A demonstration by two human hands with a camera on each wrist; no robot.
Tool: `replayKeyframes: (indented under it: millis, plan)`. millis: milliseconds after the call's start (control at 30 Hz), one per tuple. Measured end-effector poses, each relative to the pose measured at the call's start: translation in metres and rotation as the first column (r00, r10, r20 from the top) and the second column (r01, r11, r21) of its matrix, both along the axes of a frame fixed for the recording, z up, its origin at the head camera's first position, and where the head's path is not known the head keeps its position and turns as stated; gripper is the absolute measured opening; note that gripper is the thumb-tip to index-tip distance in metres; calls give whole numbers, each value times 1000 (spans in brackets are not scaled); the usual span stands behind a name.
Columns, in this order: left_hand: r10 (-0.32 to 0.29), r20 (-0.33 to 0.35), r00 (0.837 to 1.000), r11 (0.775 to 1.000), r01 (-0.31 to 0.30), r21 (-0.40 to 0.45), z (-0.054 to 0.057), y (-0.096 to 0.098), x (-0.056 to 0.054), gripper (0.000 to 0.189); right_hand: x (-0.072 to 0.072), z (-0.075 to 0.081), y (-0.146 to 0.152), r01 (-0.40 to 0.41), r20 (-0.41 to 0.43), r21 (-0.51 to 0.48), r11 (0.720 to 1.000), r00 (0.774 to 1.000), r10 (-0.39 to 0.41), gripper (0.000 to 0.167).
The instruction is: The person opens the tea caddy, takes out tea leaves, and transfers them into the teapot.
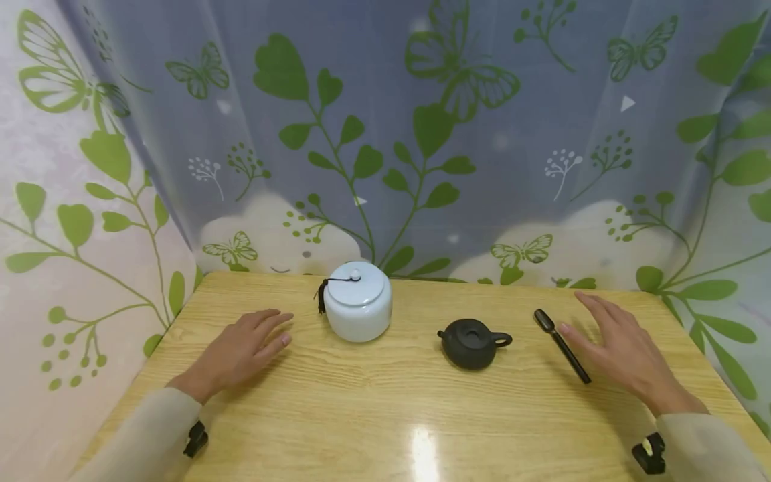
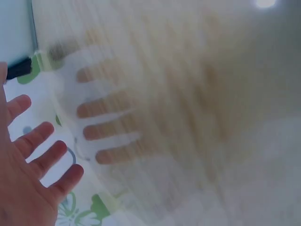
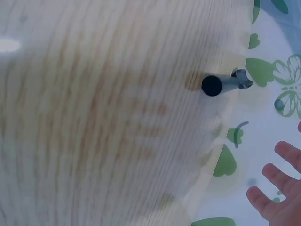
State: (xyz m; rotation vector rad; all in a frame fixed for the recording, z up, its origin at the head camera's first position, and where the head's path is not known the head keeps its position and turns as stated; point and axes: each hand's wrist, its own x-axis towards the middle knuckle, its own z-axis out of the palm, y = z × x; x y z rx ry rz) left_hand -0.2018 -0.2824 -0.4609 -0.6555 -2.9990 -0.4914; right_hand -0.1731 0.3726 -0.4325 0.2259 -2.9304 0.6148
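Note:
My left hand [image 1: 243, 348] hovers low at the left side of the table, fingers loosely extended and holding nothing. To its right stands a white lidded jar [image 1: 358, 314] with a dark tassel [image 1: 322, 296] tied to its lid knob. At the right, my right hand [image 1: 629, 355] is held with fingers spread and thumb out, gripping nothing. Close by its thumb lies a black tea scoop [image 1: 563, 348], which the right wrist view shows end-on [image 3: 225, 84]. Between jar and scoop sits a small dark teapot [image 1: 472, 343], handle to the right and spout to the left.
The light wooden table [image 1: 337, 415] carries these things toward its far half. Behind it hangs a blue curtain [image 1: 373, 134] with green leaves and butterflies, and patterned cloth also closes off the left and right sides.

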Motion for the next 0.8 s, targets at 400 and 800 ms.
replayKeyframes:
  millis: [400, 800]
  plan:
    - [-71, 43, 997, 995, 68, 72, 6, 32, 8, 55, 4, 5, -20, -33, 8, -81, 996, 999, 33, 86]
    - [-168, 44, 985, 967, 156, 202, 8, 59, 10, 53, 6, 10, -44, -38, 8, -111, 993, 999, 39, 87]
